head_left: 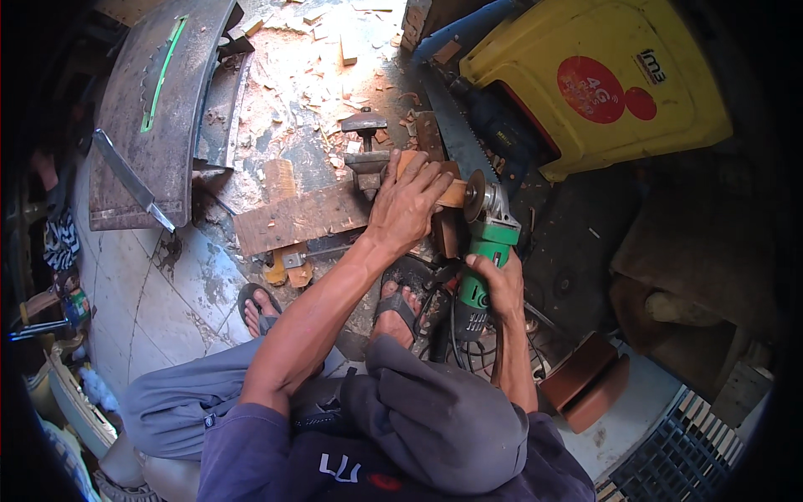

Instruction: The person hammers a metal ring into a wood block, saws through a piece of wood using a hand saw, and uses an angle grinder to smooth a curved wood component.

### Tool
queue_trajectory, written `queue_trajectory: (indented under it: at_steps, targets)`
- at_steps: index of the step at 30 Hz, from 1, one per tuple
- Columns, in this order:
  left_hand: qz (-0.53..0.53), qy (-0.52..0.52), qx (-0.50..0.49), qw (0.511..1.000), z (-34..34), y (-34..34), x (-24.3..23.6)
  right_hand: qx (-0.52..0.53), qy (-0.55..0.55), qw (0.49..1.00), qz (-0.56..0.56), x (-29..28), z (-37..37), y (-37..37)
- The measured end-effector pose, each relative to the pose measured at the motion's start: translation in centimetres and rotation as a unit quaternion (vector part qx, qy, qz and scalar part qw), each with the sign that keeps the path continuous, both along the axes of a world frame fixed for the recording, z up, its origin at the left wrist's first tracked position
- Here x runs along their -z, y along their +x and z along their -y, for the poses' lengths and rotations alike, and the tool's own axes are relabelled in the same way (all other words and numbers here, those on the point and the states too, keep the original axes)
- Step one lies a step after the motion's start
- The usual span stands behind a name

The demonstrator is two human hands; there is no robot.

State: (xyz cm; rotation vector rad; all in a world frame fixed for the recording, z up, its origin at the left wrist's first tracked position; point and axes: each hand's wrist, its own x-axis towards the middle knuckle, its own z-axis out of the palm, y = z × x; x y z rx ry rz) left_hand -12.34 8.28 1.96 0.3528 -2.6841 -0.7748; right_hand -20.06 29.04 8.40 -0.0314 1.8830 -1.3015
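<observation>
My right hand [503, 291] is wrapped round the green body of an angle grinder [492, 236]. The grinder's round disc [477, 195] meets the end of a light-brown wooden piece [452, 194], or comes very close to it. Across the top of that piece lies my left hand [406, 199], its fingers bent over and holding it; the palm hides part of the wood. A metal clamp [365, 122] stands just beyond the left hand. Below it, a rough brown board [303, 219] reaches left from under my left wrist.
A table saw [138, 176] with a toothed blade in a green slot stands at the left. A handsaw [458, 125] and a yellow plastic stool [585, 92] are at the upper right. Wood chips cover the floor ahead. Cables and brown curved pieces [585, 383] lie near my right arm.
</observation>
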Motion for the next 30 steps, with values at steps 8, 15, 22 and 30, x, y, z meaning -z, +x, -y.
queue_trajectory:
  at_steps: [8,15,22,30]
  targets:
    - [-0.006,-0.002,0.003,1.0,-0.1,-0.2,0.0,-0.001,-0.021,1.0,-0.004,1.3,0.0,-1.2]
    - [0.0,-0.003,0.006,1.0,0.0,-0.2,0.1,-0.01,-0.001,1.0,0.0,0.8,-0.4,-0.5]
    - [0.015,-0.002,0.021,1.0,0.2,-0.3,-0.6,-0.022,0.011,1.0,-0.019,2.1,-3.5,1.4]
    - [-0.043,0.103,0.016,0.994,0.5,-0.2,-2.4,0.045,-0.075,0.996,0.035,-0.1,-7.0,4.6]
